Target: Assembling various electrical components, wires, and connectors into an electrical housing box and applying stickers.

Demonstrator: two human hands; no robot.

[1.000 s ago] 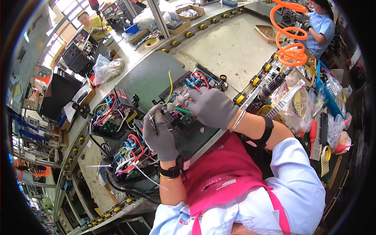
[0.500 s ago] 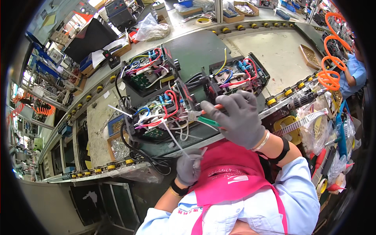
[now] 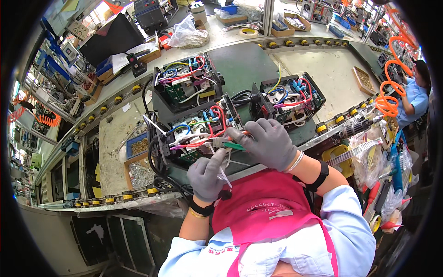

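Observation:
My gloved right hand (image 3: pixel 271 145) grips small cutters (image 3: pixel 234 146) with red and green handles. Their jaws lie among the wires at the near edge of an open electronic unit (image 3: pixel 191 134). That unit has a dark case and red, blue, purple and white wires. Close to the jaws, my gloved left hand (image 3: pixel 205 179) is closed on a thin white cable tie (image 3: pixel 224 175), which shows below its fingers. The exact spot where the jaws meet the wires is hard to make out. Another white strip (image 3: pixel 156 123) sticks up at the unit's left side.
Two similar open units stand nearby, one behind (image 3: pixel 184 81) and one at the right (image 3: pixel 293 97). Black cables (image 3: pixel 159 173) hang at the left beside a blue parts bin (image 3: pixel 137 144). An orange coiled hose (image 3: pixel 387 104) hangs at the right, near a person (image 3: pixel 415 99) in blue.
My left hand has moved up and forward to the unit's near edge; the strip stretched between them no longer shows taut. The right hand with the cutters has shifted slightly left and nearer.

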